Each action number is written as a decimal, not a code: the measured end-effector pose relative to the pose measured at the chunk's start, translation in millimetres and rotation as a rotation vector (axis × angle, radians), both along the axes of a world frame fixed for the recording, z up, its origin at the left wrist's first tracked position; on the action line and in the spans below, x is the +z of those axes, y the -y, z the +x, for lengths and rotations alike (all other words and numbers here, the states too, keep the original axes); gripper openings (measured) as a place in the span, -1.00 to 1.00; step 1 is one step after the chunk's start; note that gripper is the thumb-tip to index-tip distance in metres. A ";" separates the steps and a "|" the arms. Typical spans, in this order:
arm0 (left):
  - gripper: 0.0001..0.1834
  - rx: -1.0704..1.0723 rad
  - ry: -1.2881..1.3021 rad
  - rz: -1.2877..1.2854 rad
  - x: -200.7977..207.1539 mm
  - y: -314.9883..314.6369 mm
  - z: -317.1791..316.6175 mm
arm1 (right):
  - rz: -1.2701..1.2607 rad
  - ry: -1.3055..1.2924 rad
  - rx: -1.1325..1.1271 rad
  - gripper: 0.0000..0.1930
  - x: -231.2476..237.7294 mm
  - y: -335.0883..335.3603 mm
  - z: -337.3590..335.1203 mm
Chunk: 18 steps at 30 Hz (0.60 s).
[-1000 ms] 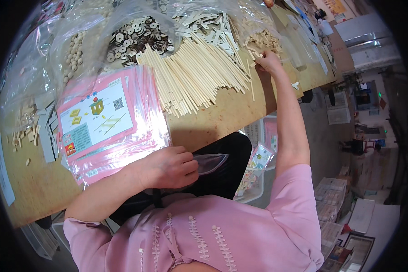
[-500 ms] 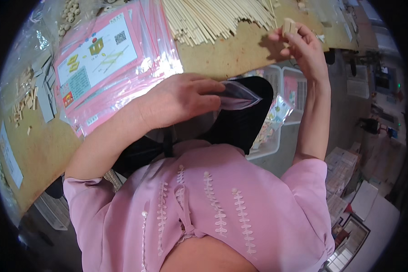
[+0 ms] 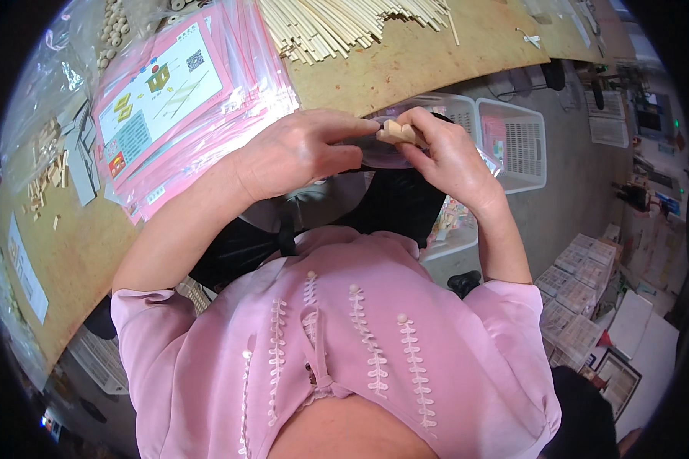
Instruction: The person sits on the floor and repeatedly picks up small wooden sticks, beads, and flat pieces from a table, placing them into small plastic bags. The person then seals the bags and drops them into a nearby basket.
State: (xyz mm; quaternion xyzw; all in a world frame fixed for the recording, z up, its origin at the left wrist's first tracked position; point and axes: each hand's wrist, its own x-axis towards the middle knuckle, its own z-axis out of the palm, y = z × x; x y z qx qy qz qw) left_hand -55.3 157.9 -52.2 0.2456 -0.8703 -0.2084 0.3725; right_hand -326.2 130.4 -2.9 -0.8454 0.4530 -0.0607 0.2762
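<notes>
My left hand pinches the mouth of a small clear plastic bag just off the front edge of the wooden table. Close against it, my right hand grips a few small pale wooden pieces right at the bag's opening. Both hands meet above my lap, over my pink top. How far the pieces reach into the bag is hidden by my fingers.
A stack of pink packets with printed cards lies on the table at the left. Pale wooden sticks are heaped at the back. Small wooden bits lie far left. White plastic baskets stand on the floor at the right.
My right hand came back from the far pile of wooden parts with pieces in it and met my left hand at the bag. The view tilted down toward my lap.
</notes>
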 end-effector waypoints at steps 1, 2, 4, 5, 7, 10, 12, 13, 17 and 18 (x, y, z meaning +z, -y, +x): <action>-0.81 0.001 -0.004 0.016 1.1 -0.4 -0.6 | -0.012 -0.036 0.038 -0.69 -1.3 -0.1 -0.9; -0.81 0.002 -0.009 0.032 2.9 -0.8 -1.1 | 0.002 -0.001 0.022 -0.68 -0.8 -1.7 -0.5; -0.81 -0.004 -0.020 0.052 3.3 -1.4 -0.5 | 0.031 0.073 -0.006 -0.66 0.3 -6.2 1.1; -0.81 -0.011 -0.026 0.057 2.3 -1.0 0.4 | 0.033 0.065 0.001 -0.65 0.6 -7.9 0.9; -0.82 -0.004 -0.021 0.039 -0.2 -0.7 2.0 | 0.037 0.051 0.017 -0.63 1.7 -9.9 -2.4; -0.82 0.036 0.022 -0.048 -0.3 0.2 4.1 | -0.133 -0.015 0.152 -0.73 -0.5 -10.9 -16.2; -0.81 0.062 0.055 -0.136 6.6 3.4 4.3 | -0.311 -0.055 0.142 -0.83 -2.3 -16.6 -26.1; -0.82 0.063 0.028 -0.099 9.4 4.5 4.9 | -0.354 -0.004 0.083 -0.87 -3.5 -20.2 -29.4; -0.86 0.098 0.010 0.059 13.4 5.4 7.1 | 0.078 0.464 -0.161 -0.87 -29.9 -26.2 -49.8; -0.87 0.115 0.027 0.100 13.9 5.8 6.7 | 0.270 0.618 -0.254 -0.87 -35.0 -28.8 -54.0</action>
